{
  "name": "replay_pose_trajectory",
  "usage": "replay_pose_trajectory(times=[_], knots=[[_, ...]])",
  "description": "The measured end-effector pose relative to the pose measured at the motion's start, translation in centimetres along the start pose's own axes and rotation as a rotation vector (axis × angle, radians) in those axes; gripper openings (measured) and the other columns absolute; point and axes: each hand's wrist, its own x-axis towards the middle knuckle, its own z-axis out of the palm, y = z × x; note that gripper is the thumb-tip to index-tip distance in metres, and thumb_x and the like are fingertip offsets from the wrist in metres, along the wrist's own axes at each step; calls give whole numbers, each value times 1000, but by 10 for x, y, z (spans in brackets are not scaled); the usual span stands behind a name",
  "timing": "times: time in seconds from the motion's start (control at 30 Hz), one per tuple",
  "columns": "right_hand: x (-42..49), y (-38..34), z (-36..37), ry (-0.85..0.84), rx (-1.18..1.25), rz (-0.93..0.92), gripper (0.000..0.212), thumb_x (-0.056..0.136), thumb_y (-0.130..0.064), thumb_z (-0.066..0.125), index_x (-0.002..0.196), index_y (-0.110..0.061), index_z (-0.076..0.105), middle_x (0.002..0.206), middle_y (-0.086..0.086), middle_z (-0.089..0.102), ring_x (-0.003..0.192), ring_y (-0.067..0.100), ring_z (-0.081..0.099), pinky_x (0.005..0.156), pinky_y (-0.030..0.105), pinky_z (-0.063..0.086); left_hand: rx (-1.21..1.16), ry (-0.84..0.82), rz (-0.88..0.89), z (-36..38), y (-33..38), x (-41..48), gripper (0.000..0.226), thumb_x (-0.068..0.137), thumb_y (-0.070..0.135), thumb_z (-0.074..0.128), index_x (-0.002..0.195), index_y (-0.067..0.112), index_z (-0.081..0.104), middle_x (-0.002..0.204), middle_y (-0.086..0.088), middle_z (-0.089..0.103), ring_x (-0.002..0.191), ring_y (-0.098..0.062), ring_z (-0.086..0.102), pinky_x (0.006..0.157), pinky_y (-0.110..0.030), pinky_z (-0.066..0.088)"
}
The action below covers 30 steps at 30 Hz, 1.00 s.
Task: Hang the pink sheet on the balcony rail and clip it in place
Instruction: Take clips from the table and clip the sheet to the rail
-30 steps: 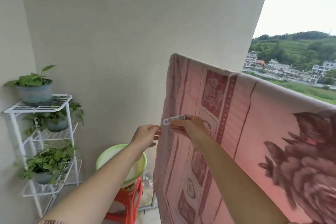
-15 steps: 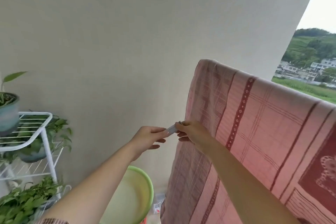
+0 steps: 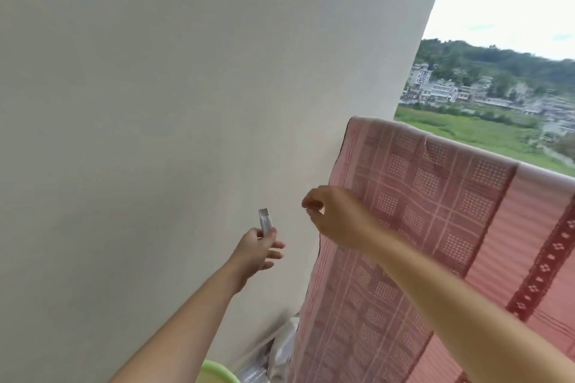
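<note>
At lower left we note a green basin [image 3: 217,373] rim; above it the left hand [image 3: 259,250] pinches a white clip [image 3: 265,221] between thumb and fingers, the clip standing upright, clear of the sheet; the wall [image 3: 186,102] lies behind; the right hand [image 3: 337,218] is curled at the sheet [image 3: 435,211] edge, whether gripping it we cannot tell; the sheet hangs draped over the rail, which it hides.

No legible text, label, brand, number or sign anywhere in view; sheet bears woven pattern only.
</note>
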Motion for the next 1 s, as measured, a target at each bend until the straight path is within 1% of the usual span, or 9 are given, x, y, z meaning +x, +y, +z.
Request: replay_pose_trajectory(times=[0.13, 0.27, 0.33, 0.4, 0.5, 0.6, 0.67, 0.77, 1.0], knots=[[30, -2, -19, 78, -397, -228, 25, 85, 1, 52, 99, -9, 71, 99, 2, 69, 99, 21, 58, 79, 40, 51, -145, -8, 14, 27, 10, 32, 33, 101, 38, 34, 114, 9, 45, 105, -8, 66, 86, -16, 64, 70, -26, 51], [45, -15, -41, -244, -836, -232, 20, 86, -20, 52, 98, -17, 69, 101, -5, 64, 105, 15, 53, 102, 40, 37, -271, -63, 26, 53, 18, 51, 31, 102, 39, 30, 113, 12, 41, 99, -7, 69, 87, -16, 64, 70, -27, 49], [47, -22, -46, -399, -978, -166, 13, 85, -25, 54, 82, -17, 64, 91, -6, 62, 95, 14, 51, 105, 44, 30, -306, -123, 17, 63, 20, 60, 32, 102, 40, 28, 114, 13, 39, 97, -6, 71, 91, -17, 64, 76, -31, 48], [45, -22, -47, -481, -1043, -105, 19, 82, -22, 56, 64, -20, 48, 82, -7, 56, 84, 13, 44, 103, 46, 27, -314, -195, 2, 72, 19, 69, 33, 102, 41, 27, 115, 13, 37, 95, -3, 72, 97, -17, 65, 87, -35, 46], [43, -17, -46, -494, -1117, -109, 16, 82, -15, 54, 69, -19, 47, 79, -8, 50, 81, 14, 40, 103, 47, 28, -292, -311, -3, 89, 18, 79, 33, 101, 43, 27, 116, 15, 36, 93, 2, 71, 97, -12, 65, 95, -38, 41], [41, -14, -44, -471, -1127, -85, 2, 83, -19, 53, 82, -19, 55, 77, -6, 47, 79, 17, 43, 92, 43, 34, -286, -413, -13, 105, 22, 87, 29, 101, 41, 31, 111, 16, 42, 90, 3, 66, 89, -13, 61, 84, -34, 45], [42, -15, -46, -464, -1147, -33, 10, 83, -24, 52, 75, -19, 48, 75, -5, 45, 80, 18, 41, 90, 42, 32, -287, -479, -6, 115, 29, 89, 29, 101, 38, 36, 107, 12, 49, 90, -3, 64, 85, -19, 58, 75, -34, 46], [43, -17, -48, -468, -1169, 51, 20, 84, -28, 49, 66, -19, 44, 74, -4, 45, 81, 19, 39, 96, 47, 30, -244, -563, 26, 126, 32, 90, 19, 101, 29, 40, 98, 23, 58, 94, -2, 67, 92, -19, 63, 85, -41, 51], [41, -14, -46, -445, -1131, 28, 22, 82, -32, 51, 95, -20, 65, 98, 0, 52, 103, 20, 46, 105, 56, 22, -258, -598, -5, 138, 25, 93, 27, 100, 22, 42, 112, 5, 59, 104, -15, 68, 86, -19, 66, 60, -27, 52]])
